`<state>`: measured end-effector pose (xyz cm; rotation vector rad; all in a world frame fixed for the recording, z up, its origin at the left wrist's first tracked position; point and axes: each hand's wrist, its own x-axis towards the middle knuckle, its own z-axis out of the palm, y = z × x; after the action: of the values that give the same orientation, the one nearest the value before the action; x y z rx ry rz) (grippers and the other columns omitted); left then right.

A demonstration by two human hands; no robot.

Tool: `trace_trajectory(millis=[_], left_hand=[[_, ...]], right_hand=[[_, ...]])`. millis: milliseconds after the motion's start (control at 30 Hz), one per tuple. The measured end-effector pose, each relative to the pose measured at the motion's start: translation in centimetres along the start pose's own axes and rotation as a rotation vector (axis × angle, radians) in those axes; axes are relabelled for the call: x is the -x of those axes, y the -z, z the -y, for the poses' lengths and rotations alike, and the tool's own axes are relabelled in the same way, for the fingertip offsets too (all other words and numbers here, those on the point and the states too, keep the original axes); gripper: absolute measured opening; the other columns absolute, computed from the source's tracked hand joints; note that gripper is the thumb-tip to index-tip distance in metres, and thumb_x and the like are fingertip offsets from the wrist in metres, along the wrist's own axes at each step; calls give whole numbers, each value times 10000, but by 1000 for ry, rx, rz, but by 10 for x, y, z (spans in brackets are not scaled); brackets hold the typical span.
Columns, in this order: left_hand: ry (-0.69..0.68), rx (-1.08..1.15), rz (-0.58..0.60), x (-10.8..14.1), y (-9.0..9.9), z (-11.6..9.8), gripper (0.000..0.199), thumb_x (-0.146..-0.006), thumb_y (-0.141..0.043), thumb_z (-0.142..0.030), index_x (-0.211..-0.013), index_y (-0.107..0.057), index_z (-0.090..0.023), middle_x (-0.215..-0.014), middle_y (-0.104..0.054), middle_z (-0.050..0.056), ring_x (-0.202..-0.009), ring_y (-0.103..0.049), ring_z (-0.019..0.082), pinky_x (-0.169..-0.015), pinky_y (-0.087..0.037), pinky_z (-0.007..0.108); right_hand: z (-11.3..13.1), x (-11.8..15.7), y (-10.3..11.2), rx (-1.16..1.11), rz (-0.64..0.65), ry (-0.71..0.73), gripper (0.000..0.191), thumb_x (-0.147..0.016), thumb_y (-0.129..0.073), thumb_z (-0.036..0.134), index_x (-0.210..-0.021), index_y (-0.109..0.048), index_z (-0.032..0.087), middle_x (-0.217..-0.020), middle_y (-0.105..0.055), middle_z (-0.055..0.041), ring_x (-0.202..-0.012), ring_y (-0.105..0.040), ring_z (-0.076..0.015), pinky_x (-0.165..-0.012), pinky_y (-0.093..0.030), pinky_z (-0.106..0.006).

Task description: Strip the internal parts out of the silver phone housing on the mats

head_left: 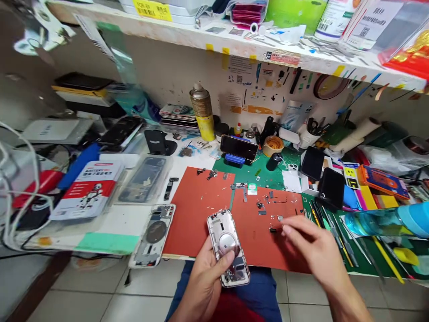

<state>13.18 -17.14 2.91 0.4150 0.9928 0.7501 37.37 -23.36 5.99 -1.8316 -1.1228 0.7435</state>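
Observation:
My left hand (209,275) is closed round a phone housing (223,228), with its thumb on the inside near the round charging coil. The housing's open inner side faces me, over the front edge of the red-brown mat (191,214). My right hand (311,246) hovers at the mat's right side, thumb and index finger pinched together; anything between them is too small to make out. Just left of those fingertips lies a small black part (273,230). Several other tiny phone parts (261,205) are scattered on the mat beyond.
A second phone housing (152,237) lies left, overhanging the table edge. Tweezers and screwdrivers (340,237) line the right, beside a blue bottle (378,222). A phone (238,148) leans on a blue stand at the back. Overhead runs a loaded shelf (187,33).

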Motion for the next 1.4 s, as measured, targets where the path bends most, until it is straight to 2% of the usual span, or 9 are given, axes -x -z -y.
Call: trace_trajectory(millis=[67, 133, 200, 300, 467, 800, 1133, 1267, 1400], left_hand=[[-26, -19, 31, 0, 1, 1, 460, -681, -993, -295, -996, -669, -211, -808, -685, -16, -705, -616, 132, -752, -547, 255], [-43, -32, 53, 0, 1, 2, 451, -681, -990, -282, -941, -628, -215, -754, -617, -46, -651, -559, 109, -705, -518, 239], [-50, -40, 68, 1, 1, 2, 474, -680, -990, -277, -947, -602, -221, -750, -584, -58, -631, -525, 102, -677, -499, 237], [-63, -52, 77, 3, 1, 1, 498, -680, -991, -264, -968, -587, -224, -757, -560, -64, -643, -509, 100, -664, -482, 232], [-133, -86, 46, 6, 1, 3, 471, -665, -994, -238, -927, -604, -215, -752, -579, -57, -672, -531, 109, -659, -484, 224], [-205, -144, 66, 5, 5, 6, 414, -706, -977, -227, -915, -620, -215, -757, -647, -51, -685, -616, 109, -660, -516, 203], [-226, -206, 75, 5, 8, 7, 387, -733, -962, -273, -891, -614, -210, -742, -662, -34, -675, -615, 123, -643, -513, 220], [-220, -195, 66, 4, 7, 7, 422, -715, -972, -288, -904, -602, -213, -727, -647, -39, -652, -588, 120, -618, -501, 223], [-211, -197, 96, 5, 9, 7, 404, -743, -959, -289, -913, -600, -213, -738, -641, -38, -654, -582, 115, -612, -496, 221]], right_hand=[[13, 30, -32, -305, 54, -171, 292, -892, -791, 523, -956, -859, 246, -879, -791, -65, -762, -764, -215, -689, -638, -300], [18, 54, -65, -512, 8, -326, 394, -792, -884, 556, -993, -869, 218, -842, -814, -90, -754, -783, -231, -707, -656, -304], [17, 69, -89, -606, -81, -373, 462, -736, -922, 584, -996, -869, 205, -806, -815, -90, -698, -766, -215, -674, -653, -287], [16, 79, -104, -595, -150, -368, 479, -751, -905, 619, -999, -862, 211, -805, -820, -79, -686, -759, -206, -673, -653, -277], [18, 82, -99, -412, -162, -306, 429, -820, -849, 617, -1008, -849, 231, -832, -842, -71, -759, -809, -240, -776, -680, -296], [23, 84, -94, -209, -187, -217, 241, -878, -809, 495, -993, -847, 287, -839, -852, -19, -752, -825, -231, -797, -675, -267], [22, 69, -77, -181, 19, 7, 154, -962, -737, 361, -922, -878, 316, -889, -847, -28, -767, -805, -230, -715, -651, -265], [27, 66, -77, -292, 43, -19, 149, -941, -746, 344, -913, -893, 344, -872, -845, -19, -758, -794, -217, -707, -636, -257], [28, 62, -76, -421, 107, -192, 91, -855, -832, 386, -850, -898, 324, -849, -834, -31, -772, -772, -201, -715, -609, -237]])
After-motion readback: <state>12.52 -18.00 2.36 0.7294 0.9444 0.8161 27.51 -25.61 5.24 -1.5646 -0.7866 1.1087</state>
